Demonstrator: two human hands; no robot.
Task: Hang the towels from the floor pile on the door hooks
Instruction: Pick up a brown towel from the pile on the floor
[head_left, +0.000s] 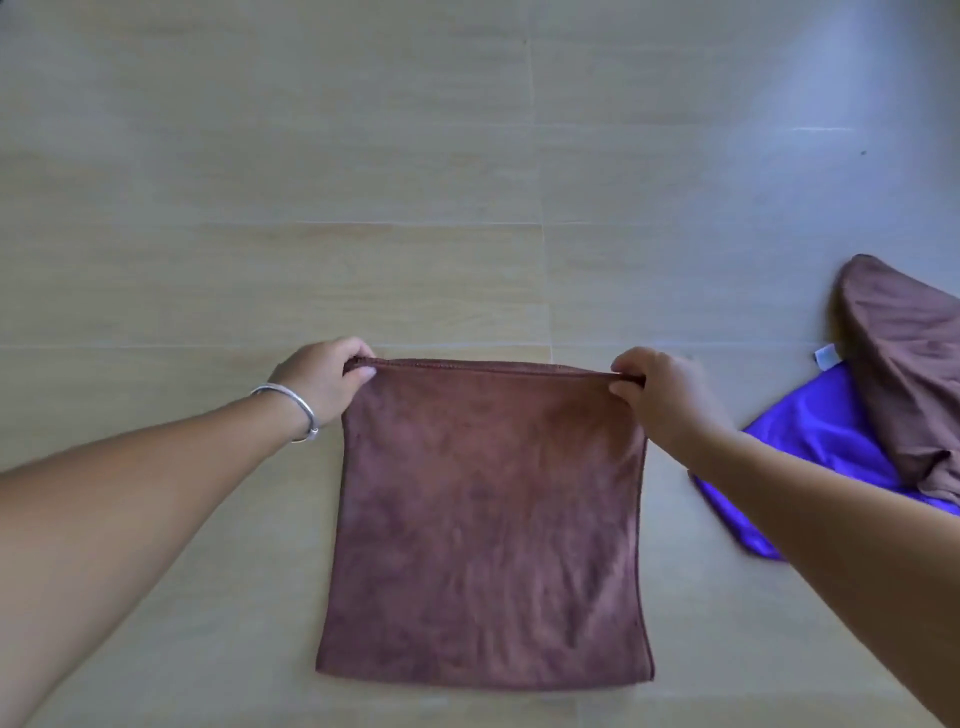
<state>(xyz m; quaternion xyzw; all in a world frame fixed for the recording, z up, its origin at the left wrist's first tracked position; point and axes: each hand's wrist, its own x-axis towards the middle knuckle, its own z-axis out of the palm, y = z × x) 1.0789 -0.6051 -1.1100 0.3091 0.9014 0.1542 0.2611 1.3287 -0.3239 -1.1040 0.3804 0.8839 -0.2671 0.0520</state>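
Observation:
A brown towel (483, 519) is stretched flat in front of me, above the wooden floor. My left hand (324, 376) pinches its top left corner, and a silver bracelet circles that wrist. My right hand (660, 389) pinches the top right corner. The top edge is pulled taut between the two hands. On the floor to the right lies a blue towel (810, 457) with a second brown towel (909, 374) crumpled on top of it. No door or hooks are in view.
Light wood-look floor (363, 182) fills the view. A small white label (825, 357) shows at the edge of the blue towel. My right forearm passes over part of the blue towel.

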